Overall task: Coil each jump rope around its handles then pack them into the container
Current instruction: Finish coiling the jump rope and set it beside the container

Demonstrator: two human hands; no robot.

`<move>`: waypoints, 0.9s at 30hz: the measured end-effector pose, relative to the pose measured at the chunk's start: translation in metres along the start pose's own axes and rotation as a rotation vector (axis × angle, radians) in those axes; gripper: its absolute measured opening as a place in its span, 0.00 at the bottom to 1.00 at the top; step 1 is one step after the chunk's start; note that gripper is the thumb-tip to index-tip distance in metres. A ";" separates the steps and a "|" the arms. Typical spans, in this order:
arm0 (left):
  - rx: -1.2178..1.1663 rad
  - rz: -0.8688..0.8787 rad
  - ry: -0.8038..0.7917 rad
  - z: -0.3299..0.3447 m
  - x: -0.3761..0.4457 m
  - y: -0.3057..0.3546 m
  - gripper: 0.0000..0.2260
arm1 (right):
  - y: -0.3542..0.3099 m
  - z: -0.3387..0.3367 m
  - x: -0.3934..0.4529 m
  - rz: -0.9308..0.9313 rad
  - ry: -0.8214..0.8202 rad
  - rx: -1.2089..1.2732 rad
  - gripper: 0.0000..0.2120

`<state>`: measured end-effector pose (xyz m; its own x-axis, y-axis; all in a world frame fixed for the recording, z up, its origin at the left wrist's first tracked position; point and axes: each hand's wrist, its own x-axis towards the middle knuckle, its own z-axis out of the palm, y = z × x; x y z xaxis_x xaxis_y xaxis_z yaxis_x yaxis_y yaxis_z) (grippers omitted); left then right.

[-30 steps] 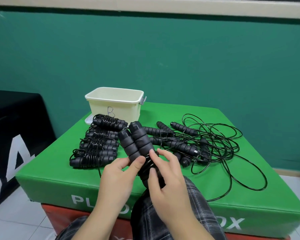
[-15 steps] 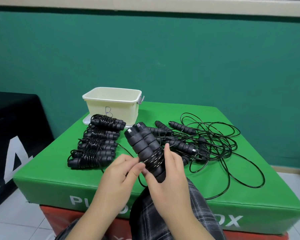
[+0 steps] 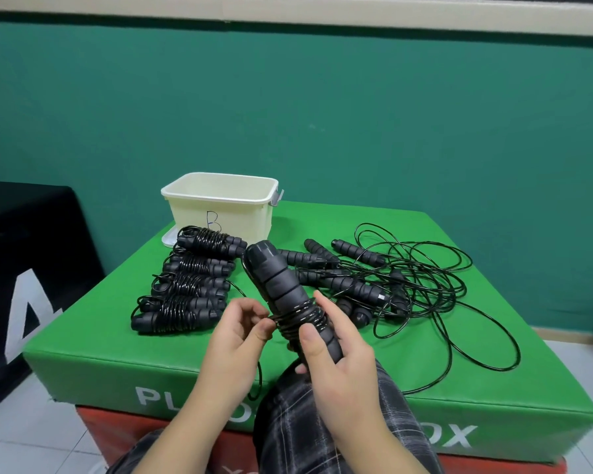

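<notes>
A: Your right hand [image 3: 336,347] grips the paired handles [image 3: 281,292], tilted up in front of the container [image 3: 220,203]; your left hand [image 3: 237,323] pinches the rope at the coils.

B: Any writing?

A: A "B" on the container's front wall. "PL" and "OX" show on the green worktop [image 3: 459,388] edge. Four coiled ropes [image 3: 185,285] lie just before the container; loose ropes [image 3: 408,278] to its right.
</notes>
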<state>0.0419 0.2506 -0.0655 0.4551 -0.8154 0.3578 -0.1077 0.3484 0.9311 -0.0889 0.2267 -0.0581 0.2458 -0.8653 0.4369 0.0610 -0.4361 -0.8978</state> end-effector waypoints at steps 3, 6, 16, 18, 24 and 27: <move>0.043 0.014 -0.199 -0.004 0.000 0.001 0.24 | 0.000 -0.001 0.000 0.001 -0.009 0.028 0.21; 0.186 0.083 -0.198 -0.011 -0.001 0.003 0.23 | -0.002 -0.001 0.000 -0.041 0.001 -0.062 0.18; 0.328 0.199 0.098 -0.003 -0.009 0.020 0.05 | 0.006 0.001 0.006 -0.418 0.226 -0.275 0.11; 0.311 0.221 0.080 -0.004 -0.009 0.026 0.03 | 0.006 0.002 0.007 -0.383 0.195 -0.322 0.16; 0.353 0.292 0.043 -0.003 -0.011 0.030 0.08 | 0.008 0.006 0.008 -0.342 0.155 -0.582 0.32; 0.363 0.306 0.001 -0.005 -0.011 0.026 0.08 | 0.009 0.006 0.008 -0.297 0.170 -0.543 0.33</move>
<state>0.0384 0.2711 -0.0455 0.3554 -0.7000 0.6195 -0.5390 0.3880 0.7476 -0.0803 0.2170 -0.0631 0.1345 -0.6963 0.7050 -0.4072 -0.6875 -0.6013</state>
